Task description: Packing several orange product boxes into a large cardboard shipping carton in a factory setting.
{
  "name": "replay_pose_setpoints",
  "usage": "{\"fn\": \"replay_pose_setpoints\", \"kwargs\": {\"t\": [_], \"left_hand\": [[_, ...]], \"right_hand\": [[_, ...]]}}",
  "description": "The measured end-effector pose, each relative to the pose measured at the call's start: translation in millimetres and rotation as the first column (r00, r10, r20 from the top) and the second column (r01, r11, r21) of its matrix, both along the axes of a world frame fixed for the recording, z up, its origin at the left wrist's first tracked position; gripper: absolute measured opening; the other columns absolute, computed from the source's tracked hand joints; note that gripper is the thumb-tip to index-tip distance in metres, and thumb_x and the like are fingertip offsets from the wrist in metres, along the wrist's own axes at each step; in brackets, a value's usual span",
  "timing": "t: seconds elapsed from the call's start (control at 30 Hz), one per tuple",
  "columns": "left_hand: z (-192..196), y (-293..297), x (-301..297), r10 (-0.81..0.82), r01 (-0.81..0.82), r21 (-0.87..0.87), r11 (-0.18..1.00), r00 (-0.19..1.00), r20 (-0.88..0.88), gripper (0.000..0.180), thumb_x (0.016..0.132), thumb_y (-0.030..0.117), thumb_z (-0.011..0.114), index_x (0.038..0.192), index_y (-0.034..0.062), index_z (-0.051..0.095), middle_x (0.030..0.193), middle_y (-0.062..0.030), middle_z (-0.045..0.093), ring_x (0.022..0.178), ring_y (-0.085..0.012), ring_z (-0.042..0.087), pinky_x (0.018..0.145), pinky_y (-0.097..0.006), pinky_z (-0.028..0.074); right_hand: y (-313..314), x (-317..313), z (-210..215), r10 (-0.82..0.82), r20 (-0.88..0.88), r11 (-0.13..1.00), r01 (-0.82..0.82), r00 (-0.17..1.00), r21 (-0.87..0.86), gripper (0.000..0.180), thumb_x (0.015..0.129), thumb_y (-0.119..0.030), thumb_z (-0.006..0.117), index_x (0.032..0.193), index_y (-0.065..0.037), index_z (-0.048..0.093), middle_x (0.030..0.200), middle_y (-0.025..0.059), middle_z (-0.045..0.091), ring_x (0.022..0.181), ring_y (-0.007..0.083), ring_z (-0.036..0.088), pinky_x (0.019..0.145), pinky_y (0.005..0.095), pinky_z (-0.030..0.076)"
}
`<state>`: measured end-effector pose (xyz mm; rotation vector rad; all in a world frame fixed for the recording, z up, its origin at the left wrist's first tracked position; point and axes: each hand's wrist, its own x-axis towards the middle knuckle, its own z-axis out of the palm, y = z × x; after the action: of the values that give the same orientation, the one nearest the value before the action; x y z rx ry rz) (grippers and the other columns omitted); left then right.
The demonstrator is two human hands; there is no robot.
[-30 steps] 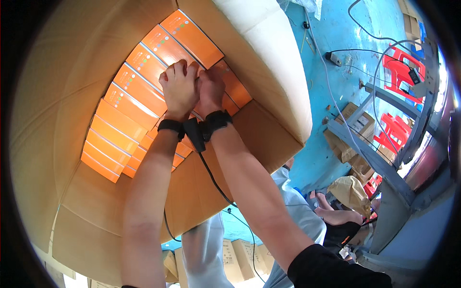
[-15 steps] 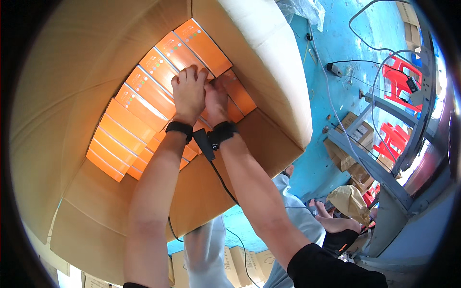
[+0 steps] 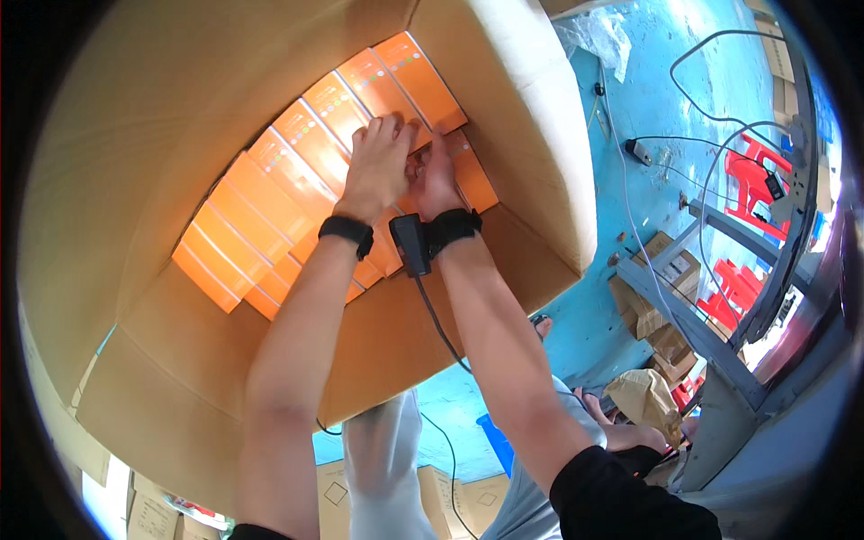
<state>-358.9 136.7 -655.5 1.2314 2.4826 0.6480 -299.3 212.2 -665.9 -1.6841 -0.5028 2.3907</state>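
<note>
Inside a large open cardboard carton (image 3: 297, 36), slim orange boxes (image 3: 419, 81) lie packed side by side in a slanting row, with more orange boxes in a row nearer me. My left hand (image 3: 382, 169) bends its fingers over the near end of one orange box (image 3: 376, 83) toward the right of the row. Close beside it, my right hand (image 3: 436, 183) has its thumb raised and its other fingers curled at the same end. Both hands are closed there, though their undersides hide part of the grip. A black band circles each wrist, and a black cabled device sits by the right one.
The carton's thick right flap (image 3: 540, 135) stands up beside my hands. On the blue floor (image 3: 661, 108) run several cables, near red plastic stools (image 3: 758, 184) and a grey metal frame (image 3: 688, 315). Another person sits low at the right, by a brown bag (image 3: 643, 400).
The view has shifted, so the carton and boxes appear farther right. My hands stay at nearly the same place on the boxes, still close together.
</note>
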Motion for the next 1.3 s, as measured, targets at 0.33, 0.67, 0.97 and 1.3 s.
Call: {"fn": "replay_pose_setpoints", "kwargs": {"t": [0.33,0.67,0.97,1.3], "left_hand": [[178.0,-80.2,38.2,0.518,-0.542,0.061,0.838,0.826,0.222,0.036,0.075,0.008,0.063,0.108,0.0032,0.05,0.112,-0.0127,0.052,0.108,-0.0302,0.047,0.09,-0.043,0.035],[429.0,-174.2,197.1,0.272,-0.17,-0.232,0.958,0.799,0.536,0.013,0.075,0.007,0.05,0.076,0.0033,0.062,0.077,-0.02,0.061,0.076,-0.0382,0.059,0.066,-0.048,0.046],[641.3,-60.4,276.6,-0.464,0.673,-0.046,0.738,0.557,0.689,0.02,0.078,0.011,0.055,0.094,0.0009,0.061,0.094,-0.0187,0.063,0.089,-0.0349,0.06,0.075,-0.044,0.047],[646.2,136.6,465.3,-0.627,0.75,0.116,0.651,0.444,0.64,0.023,0.081,0.017,0.059,0.095,-0.0011,0.058,0.083,-0.0183,0.064,0.079,-0.0318,0.063,0.07,-0.037,0.049]], "right_hand": [[49.5,10.0,20.9,0.278,0.137,0.959,-0.282,0.951,0.011,0.073,0.086,-0.062,0.034,0.141,-0.015,0.024,0.15,0.0087,0.014,0.135,0.0251,0.017,0.107,0.0473,0.008],[-119.3,97.3,407.2,0.716,0.209,0.516,-0.706,0.666,0.485,0.038,0.089,-0.02,0.055,0.12,0.001,0.052,0.113,0.012,0.059,0.106,0.0168,0.054,0.092,0.0279,0.041],[-21.1,316.6,709.0,0.629,0.232,0.377,-0.552,0.742,0.744,0.021,0.083,-0.012,0.053,0.1,-0.003,0.061,0.087,0.0092,0.065,0.082,0.0195,0.063,0.076,0.0316,0.049],[100.8,716.3,653.5,-0.678,0.554,0.369,-0.427,0.483,0.825,0.03,0.08,-0.005,0.054,0.108,0.003,0.056,0.103,0.0188,0.061,0.095,0.0284,0.059,0.083,0.0356,0.046]]}}
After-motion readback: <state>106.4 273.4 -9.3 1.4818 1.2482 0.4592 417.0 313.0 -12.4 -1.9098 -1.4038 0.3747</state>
